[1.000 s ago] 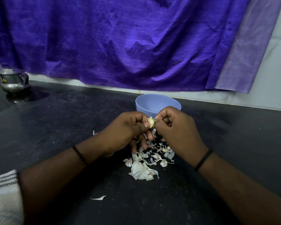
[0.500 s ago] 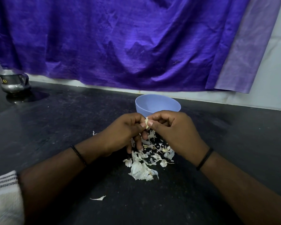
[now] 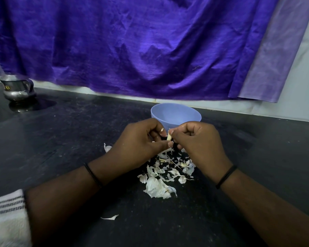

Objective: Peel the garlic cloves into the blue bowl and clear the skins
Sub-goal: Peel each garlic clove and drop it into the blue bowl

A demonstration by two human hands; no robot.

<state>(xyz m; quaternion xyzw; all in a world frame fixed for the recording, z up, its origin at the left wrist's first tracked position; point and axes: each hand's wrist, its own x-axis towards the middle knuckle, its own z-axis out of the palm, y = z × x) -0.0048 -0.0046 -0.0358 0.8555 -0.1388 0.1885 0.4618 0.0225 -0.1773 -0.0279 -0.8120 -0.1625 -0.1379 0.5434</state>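
Just in front of the bowl (image 3: 176,114), both hands are up off the table (image 3: 60,139) working one clove (image 3: 169,137). Left hand (image 3: 141,145) has its fingers curled round the clove's lower end, right hand (image 3: 196,141) pinches the top, so both sets of fingers are closed tight on it. Clove hangs above the skins (image 3: 160,182) heaped on the table, with a couple of stray flakes further out. I'd guess it's light, firm and a bit slick once bare, so hold it by the ends and pick at the papery skin with a nail; those flakes are fragile and will scatter easily. Compared with half a second back, the right hand has rolled over a bit and more of the pale clove shows between the thumbs.
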